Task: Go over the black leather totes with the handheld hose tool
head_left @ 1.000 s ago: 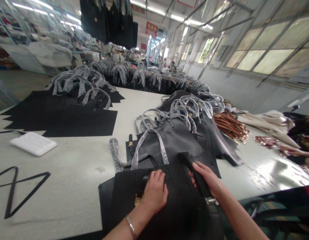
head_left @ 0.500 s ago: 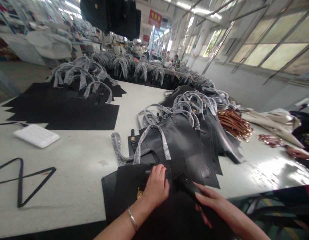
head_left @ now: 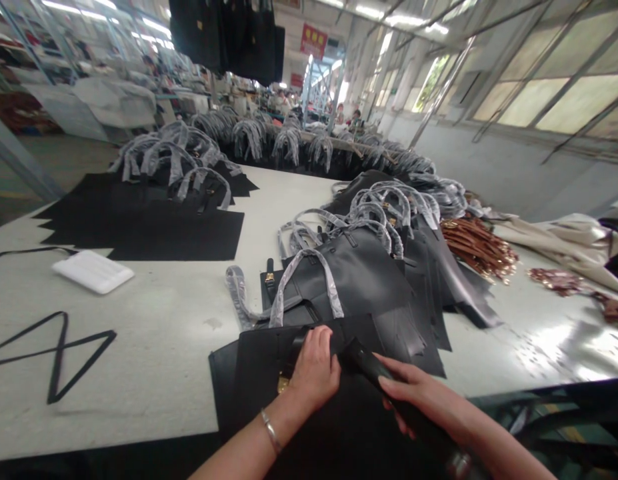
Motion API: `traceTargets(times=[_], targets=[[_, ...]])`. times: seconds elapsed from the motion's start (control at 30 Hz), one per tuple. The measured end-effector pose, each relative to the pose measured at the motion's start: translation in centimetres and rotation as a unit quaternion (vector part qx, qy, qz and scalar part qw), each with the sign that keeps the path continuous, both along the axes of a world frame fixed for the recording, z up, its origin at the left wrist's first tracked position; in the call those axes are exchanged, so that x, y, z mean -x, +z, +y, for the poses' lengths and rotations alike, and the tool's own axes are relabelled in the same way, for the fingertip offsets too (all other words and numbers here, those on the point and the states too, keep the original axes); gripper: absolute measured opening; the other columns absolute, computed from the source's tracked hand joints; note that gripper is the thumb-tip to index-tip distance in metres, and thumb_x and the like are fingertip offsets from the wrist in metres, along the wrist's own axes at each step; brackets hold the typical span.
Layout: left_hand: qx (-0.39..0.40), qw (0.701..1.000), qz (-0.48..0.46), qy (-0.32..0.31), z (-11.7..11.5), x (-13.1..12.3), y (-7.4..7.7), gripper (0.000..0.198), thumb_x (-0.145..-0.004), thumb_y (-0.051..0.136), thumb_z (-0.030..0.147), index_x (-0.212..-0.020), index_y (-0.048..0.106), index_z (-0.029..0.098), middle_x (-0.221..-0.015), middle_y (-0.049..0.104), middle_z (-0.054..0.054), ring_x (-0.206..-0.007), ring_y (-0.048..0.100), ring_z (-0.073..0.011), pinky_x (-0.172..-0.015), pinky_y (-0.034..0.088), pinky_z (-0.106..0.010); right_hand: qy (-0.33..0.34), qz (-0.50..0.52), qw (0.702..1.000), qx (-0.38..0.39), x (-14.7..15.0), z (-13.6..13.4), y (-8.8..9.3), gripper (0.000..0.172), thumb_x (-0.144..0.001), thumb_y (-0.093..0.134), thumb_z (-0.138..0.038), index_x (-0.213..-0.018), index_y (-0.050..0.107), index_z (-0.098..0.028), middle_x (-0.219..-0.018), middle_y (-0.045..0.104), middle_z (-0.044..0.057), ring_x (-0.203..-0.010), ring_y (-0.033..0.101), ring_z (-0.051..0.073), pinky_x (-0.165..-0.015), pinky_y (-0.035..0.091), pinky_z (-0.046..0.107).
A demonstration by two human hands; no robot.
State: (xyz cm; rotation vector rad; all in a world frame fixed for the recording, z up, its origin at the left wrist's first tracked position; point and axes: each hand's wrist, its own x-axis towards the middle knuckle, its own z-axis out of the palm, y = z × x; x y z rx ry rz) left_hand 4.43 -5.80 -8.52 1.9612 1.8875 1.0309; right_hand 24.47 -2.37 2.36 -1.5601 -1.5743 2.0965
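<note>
A flat black leather bag panel with a gold clasp lies at the near edge of the white table. My left hand rests on it beside the clasp, fingers curled down onto the leather. My right hand is wrapped round a black nozzle on a ribbed hose, whose tip touches the panel just right of my left hand. Behind the panel lies a stack of black bags with plastic-wrapped handles.
Flat black panels and more wrapped-handle bags cover the far left of the table. A white tray and a black strap lie at the left. Brown straps with gold fittings and beige cloth lie at the right.
My right hand has brought the nozzle from the right side of the panel leftward and down, close to my left hand. The left hand has stayed on the panel.
</note>
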Motion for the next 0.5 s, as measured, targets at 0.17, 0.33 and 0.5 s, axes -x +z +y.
traceTargets(times=[0.17,0.33,0.5], targets=[[0.005,1.000,0.006,-0.009,0.1,0.0,0.1,0.046,-0.079,0.048,0.013,-0.125,0.046,0.012,-0.126,0.050,-0.013,-0.118,0.045,-0.0273,-0.107,0.039,-0.045,-0.030,0.012,0.999,0.005,0.1,-0.2,-0.6,0.068,-0.084,0.061,-0.044,-0.142,0.037,-0.020,-0.070,0.062,-0.002,-0.044,0.058,0.010,-0.038,0.045,0.018],[0.000,0.999,0.034,-0.004,-0.1,-0.1,0.1,0.046,-0.081,0.047,0.016,-0.127,0.046,0.010,-0.125,0.051,-0.014,-0.118,0.045,-0.0286,-0.107,0.039,-0.046,-0.123,0.052,0.985,-0.108,2.4,2.5,-0.1,0.057,-0.084,0.062,-0.040,-0.134,0.043,-0.019,-0.068,0.063,-0.002,-0.045,0.057,0.010,-0.039,0.046,0.019],[0.009,0.999,0.052,0.008,-0.2,-0.4,0.2,0.047,-0.082,0.047,0.018,-0.128,0.047,0.010,-0.128,0.050,-0.015,-0.121,0.044,-0.0288,-0.107,0.039,-0.045,-0.170,0.036,0.973,-0.153,-0.9,4.0,1.0,0.034,-0.083,0.064,-0.044,-0.106,0.055,-0.020,-0.068,0.063,-0.002,-0.048,0.058,0.011,-0.043,0.048,0.021]])
